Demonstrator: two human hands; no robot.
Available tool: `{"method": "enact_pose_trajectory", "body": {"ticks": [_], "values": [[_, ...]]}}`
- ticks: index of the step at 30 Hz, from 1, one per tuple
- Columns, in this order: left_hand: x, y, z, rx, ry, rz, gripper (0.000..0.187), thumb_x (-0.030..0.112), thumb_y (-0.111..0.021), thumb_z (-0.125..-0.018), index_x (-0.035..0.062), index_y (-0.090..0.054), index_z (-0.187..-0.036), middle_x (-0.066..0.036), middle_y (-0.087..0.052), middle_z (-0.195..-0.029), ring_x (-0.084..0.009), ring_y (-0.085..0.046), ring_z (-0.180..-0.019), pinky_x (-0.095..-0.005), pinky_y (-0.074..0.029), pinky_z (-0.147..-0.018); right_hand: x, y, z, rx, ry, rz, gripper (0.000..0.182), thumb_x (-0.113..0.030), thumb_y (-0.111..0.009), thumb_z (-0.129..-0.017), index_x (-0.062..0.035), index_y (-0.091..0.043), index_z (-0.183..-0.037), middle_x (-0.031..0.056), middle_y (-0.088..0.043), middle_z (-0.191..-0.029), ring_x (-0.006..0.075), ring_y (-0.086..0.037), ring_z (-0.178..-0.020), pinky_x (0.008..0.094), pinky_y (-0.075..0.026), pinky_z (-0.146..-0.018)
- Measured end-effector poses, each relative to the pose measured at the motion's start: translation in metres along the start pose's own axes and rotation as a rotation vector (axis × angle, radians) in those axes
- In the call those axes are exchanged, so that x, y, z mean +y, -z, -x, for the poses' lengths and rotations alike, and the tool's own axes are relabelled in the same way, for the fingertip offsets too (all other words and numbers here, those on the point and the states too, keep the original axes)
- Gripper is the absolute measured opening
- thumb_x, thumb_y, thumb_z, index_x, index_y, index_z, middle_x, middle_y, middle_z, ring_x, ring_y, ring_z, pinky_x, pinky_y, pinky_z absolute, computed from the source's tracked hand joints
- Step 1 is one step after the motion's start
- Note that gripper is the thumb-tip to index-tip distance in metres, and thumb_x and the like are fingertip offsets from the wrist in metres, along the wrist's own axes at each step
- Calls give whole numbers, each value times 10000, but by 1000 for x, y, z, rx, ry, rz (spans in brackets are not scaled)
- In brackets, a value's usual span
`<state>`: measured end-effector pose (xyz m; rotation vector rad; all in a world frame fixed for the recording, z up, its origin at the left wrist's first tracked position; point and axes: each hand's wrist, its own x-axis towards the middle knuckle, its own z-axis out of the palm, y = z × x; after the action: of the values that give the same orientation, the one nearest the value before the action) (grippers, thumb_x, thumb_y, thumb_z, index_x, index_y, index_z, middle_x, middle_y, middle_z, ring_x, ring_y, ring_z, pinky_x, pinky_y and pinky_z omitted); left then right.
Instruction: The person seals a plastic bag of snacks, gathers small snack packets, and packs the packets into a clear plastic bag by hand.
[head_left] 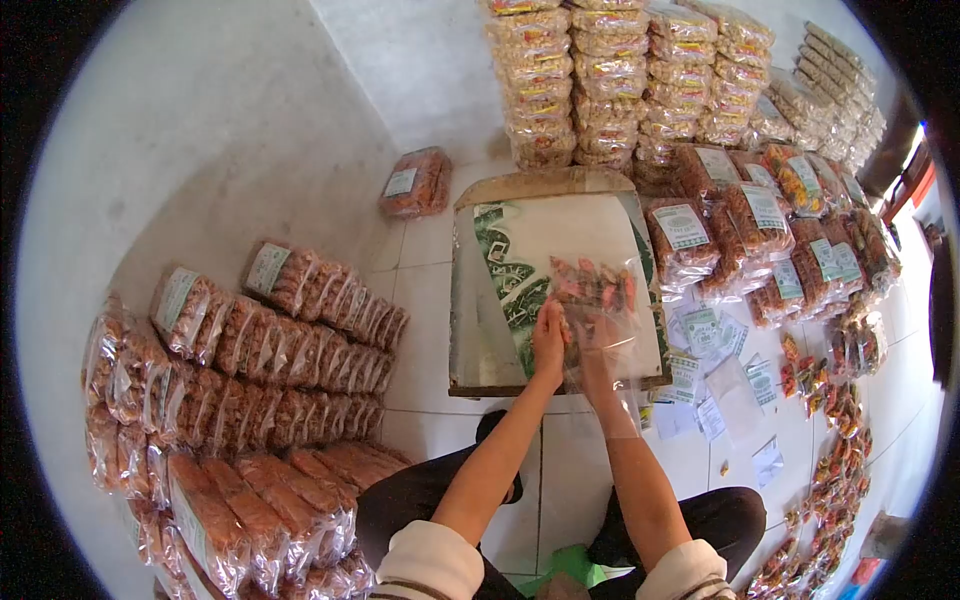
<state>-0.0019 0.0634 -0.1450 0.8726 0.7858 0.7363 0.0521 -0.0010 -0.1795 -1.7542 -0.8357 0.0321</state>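
A clear plastic bag with small wrapped reddish-brown snacks at its far end is held over a low worktable. My left hand is closed on the bag's left side, thumb pointing away from me. My right hand reaches into the bag's near, open end, and plastic covers it up to the wrist. Glare on the film hides how its fingers lie against the snacks. Under the bag lies a white sheet with a green printed pattern.
Packed snack bags stand in rows at left; more labelled bags are piled at right. Tall stacks of pale snack bags rise behind the table. Printed labels and loose small packets lie on the tiled floor. One bag sits by the wall.
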Motion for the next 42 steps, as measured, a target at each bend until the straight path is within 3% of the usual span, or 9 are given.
{"method": "enact_pose_trajectory", "body": {"ticks": [6, 13, 16, 19, 24, 29, 37, 40, 42], "values": [[-4, 1, -3, 55, -74, 35, 308, 302, -469, -885, 84, -456, -1103, 30, -373, -634, -70, -349, -536, -211, -328, -522, 7, -4, -8, -210, -300, 35, 356, -161, -530, -807, -7, -448, -1117, 168, -487, -1064, 294, -457, -1001, 364, -368, -848], [-5, 13, -12, -24, -52, -6, 420, 301, -472, -885, 57, -399, -1218, 16, -407, -673, -70, -365, -550, -207, -334, -509, 9, 20, 4, -323, 158, 64, 479, -75, -599, -730, -24, -438, -1178, 162, -486, -1165, 271, -472, -1070, 337, -366, -912], [-2, 10, -6, 13, 15, -67, 439, 301, -477, -882, 68, -395, -1244, -3, -515, -774, -106, -477, -644, -223, -387, -591, 13, 9, -3, -314, 85, 8, 499, -83, -621, -717, -36, -434, -1178, 165, -486, -1155, 295, -471, -1059, 359, -378, -894], [-9, 10, -1, 96, -234, -441, 471, 361, -463, -873, 114, -401, -1270, -97, -547, -1125, -229, -536, -949, -280, -392, -802, 12, -1, -2, -247, -28, -69, 481, -134, -628, -733, -42, -439, -1166, 182, -488, -1135, 323, -479, -1033, 378, -390, -868], [-8, 17, 2, 146, -246, -660, 457, 402, -402, -886, 97, -453, -1223, -143, -578, -1026, -263, -547, -914, -305, -405, -778, -13, -2, -9, -209, -143, 15, 439, -130, -624, -742, -40, -460, -1139, 195, -500, -1108, 336, -491, -1001, 381, -399, -845], [-15, 28, -1, 50, -175, -743, 466, 400, -369, -895, 80, -438, -1227, -159, -586, -981, -309, -549, -894, -356, -415, -740, 6, -8, 0, -165, 98, -98, 461, -131, -634, -728, -32, -456, -1142, 191, -491, -1120, 343, -460, -1036, 382, -371, -878], [-32, 40, -25, 159, -589, -839, 507, 470, -450, -844, 38, -430, -1108, -118, -577, -820, -275, -534, -658, -381, -415, -648, -5, -4, 0, -112, 80, -62, 405, -51, -523, -748, -10, -461, -1146, 208, -464, -1145, 343, -428, -1071, 391, -336, -919], [11, 9, 5, 136, -205, -574, 576, 519, -535, -776, 65, -367, -1088, -99, -562, -915, -247, -537, -715, -391, -408, -680, 8, -2, 2, -165, 80, -90, 411, -59, -480, -753, -11, -455, -1161, 203, -432, -1186, 354, -421, -1076, 401, -325, -929], [11, 11, -3, 72, -20, -453, 642, 534, -564, -746, 86, -329, -1142, -141, -514, -1007, -226, -393, -1037, -354, -325, -844, 5, -2, -3, -199, -115, -289, 455, -115, -502, -742, -18, -446, -1183, 181, -369, -1258, 381, -379, -1116, 446, -259, -977]]}}
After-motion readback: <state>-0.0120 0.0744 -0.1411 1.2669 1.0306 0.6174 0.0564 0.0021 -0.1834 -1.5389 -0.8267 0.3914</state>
